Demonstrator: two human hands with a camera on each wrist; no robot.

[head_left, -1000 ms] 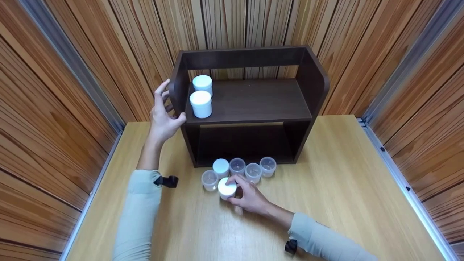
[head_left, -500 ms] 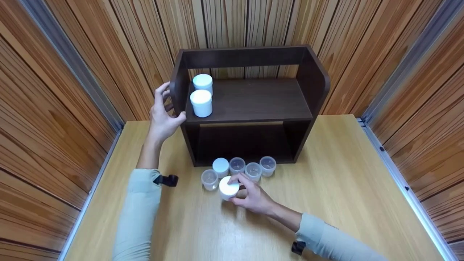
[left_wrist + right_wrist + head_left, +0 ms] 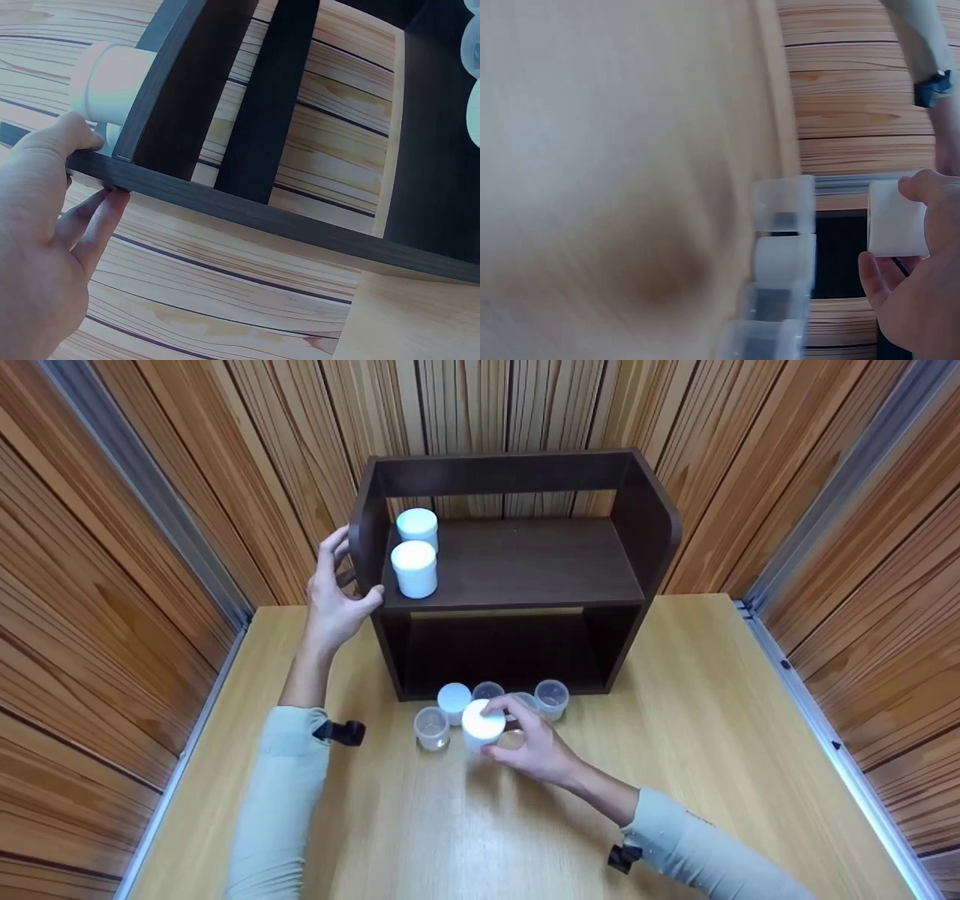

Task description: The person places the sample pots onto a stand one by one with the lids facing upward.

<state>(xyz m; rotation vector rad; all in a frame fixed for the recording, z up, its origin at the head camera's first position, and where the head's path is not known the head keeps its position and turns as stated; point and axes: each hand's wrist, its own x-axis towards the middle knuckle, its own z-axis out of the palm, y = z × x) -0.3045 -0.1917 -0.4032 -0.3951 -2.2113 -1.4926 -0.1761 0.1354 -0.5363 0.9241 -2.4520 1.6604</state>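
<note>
My right hand (image 3: 541, 748) holds a white lidded jar (image 3: 482, 726) by its sides, raised above the table, as the right wrist view shows. Behind it stand a second white lidded jar (image 3: 454, 702) and several clear plastic cups, including one at the left (image 3: 432, 727) and one at the right (image 3: 552, 699). The raised jar and fingers partly hide the middle cups. My left hand (image 3: 333, 604) grips the left side panel of a dark brown two-tier shelf (image 3: 525, 562), thumb on one side and fingers on the other. Two white jars, one in front (image 3: 415, 570) and one behind (image 3: 418, 526), stand on its upper board.
The shelf stands at the back of a light wooden table (image 3: 720, 750), before a wood-plank wall (image 3: 465, 405). Similar plank walls with metal rails flank both sides. The cups line up just before the shelf's lower opening (image 3: 502, 656).
My right hand has lifted the white jar off the table and carried it slightly right and toward the shelf. My left hand keeps its hold on the panel.
</note>
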